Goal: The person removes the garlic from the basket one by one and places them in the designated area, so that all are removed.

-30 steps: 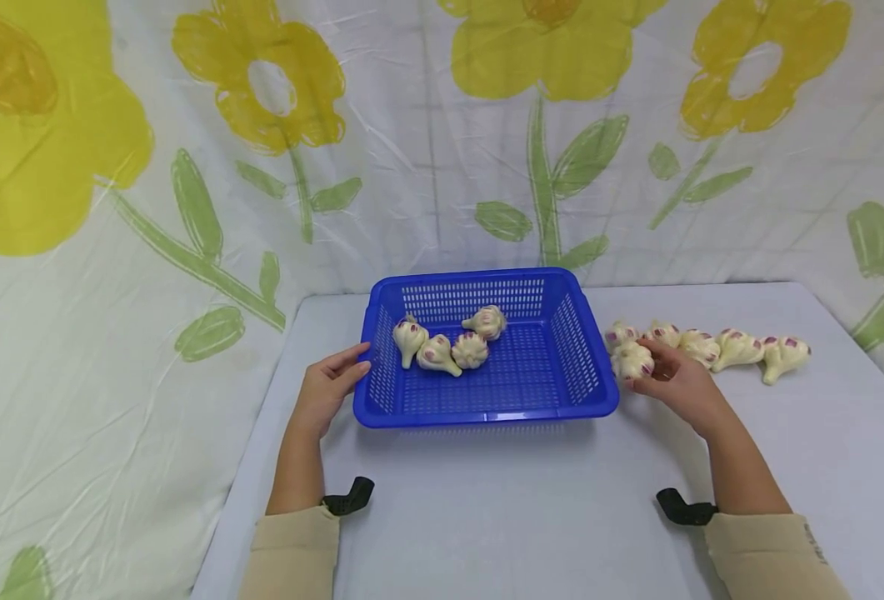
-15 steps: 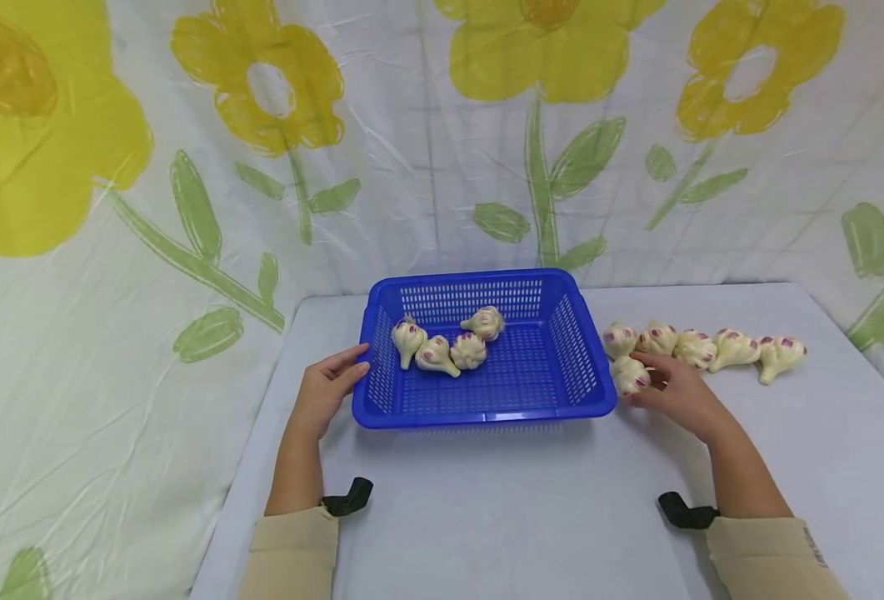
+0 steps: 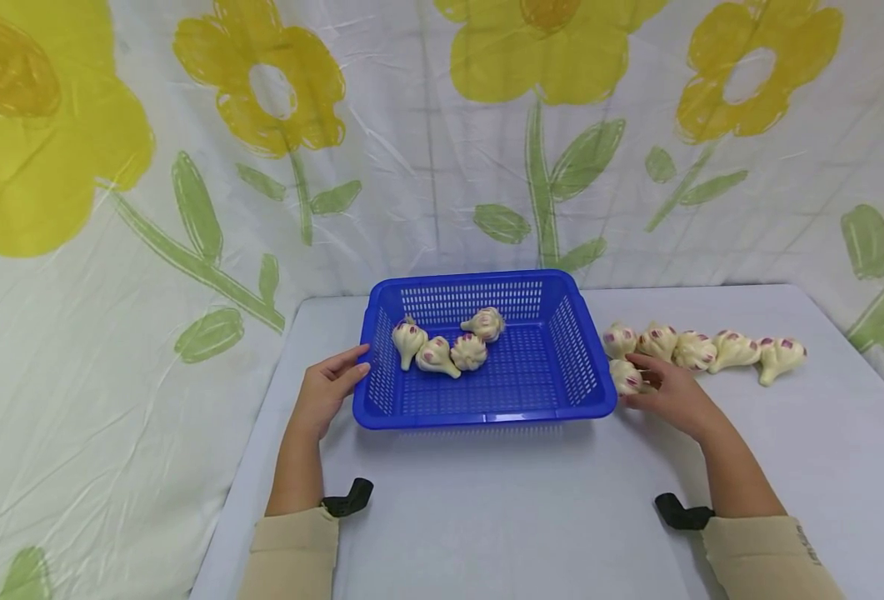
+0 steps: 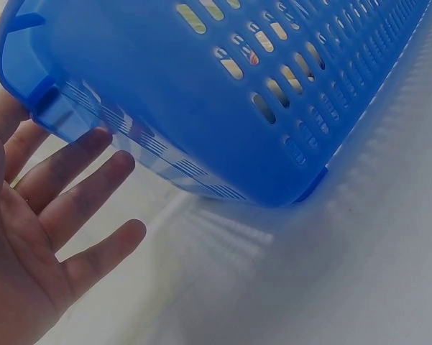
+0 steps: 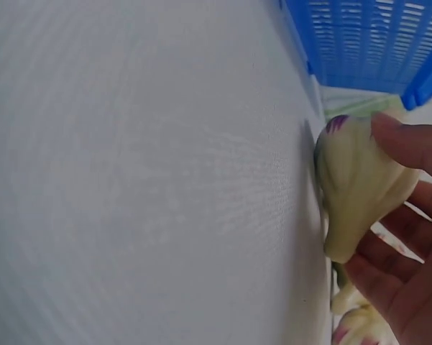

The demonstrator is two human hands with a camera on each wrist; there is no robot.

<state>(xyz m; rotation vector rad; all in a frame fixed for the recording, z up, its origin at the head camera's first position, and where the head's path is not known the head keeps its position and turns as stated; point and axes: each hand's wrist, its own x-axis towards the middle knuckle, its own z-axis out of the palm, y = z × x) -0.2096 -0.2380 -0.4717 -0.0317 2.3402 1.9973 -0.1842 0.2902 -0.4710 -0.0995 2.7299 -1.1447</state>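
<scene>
At the 3 o'clock side of the blue basket (image 3: pixel 486 418), slightly toward 4, the right hand (image 3: pixel 670 392) grips a garlic bulb (image 3: pixel 625 377), thumb on one side and curled fingers on the other. This bulb lies outside the basket, just beside its rim. In the right wrist view its neck points to 6 o'clock and its body sits low by the white table (image 3: pixel 486 517); whether it touches the surface I cannot tell.

Beyond the held bulb, five more bulbs (image 3: pixel 694 352) form a row on the table, running out toward 3 o'clock from the basket's side.

At the basket's 9 o'clock side is the left hand (image 3: pixel 325 387), thumb and forefinger at the rim; the left wrist view shows its other fingers spread and loosely extended beside the wall.

Inside the basket lie four garlic bulbs (image 3: pixel 469 352): two toward 9 o'clock, one near the middle, one at 12.

A white cloth (image 3: pixel 397 100) with painted yellow flowers hangs behind the table at 12 o'clock. Both forearms reach in from 5 and 7 o'clock in beige sleeves (image 3: pixel 292 550), a black wrist piece (image 3: pixel 349 497) at each cuff.
</scene>
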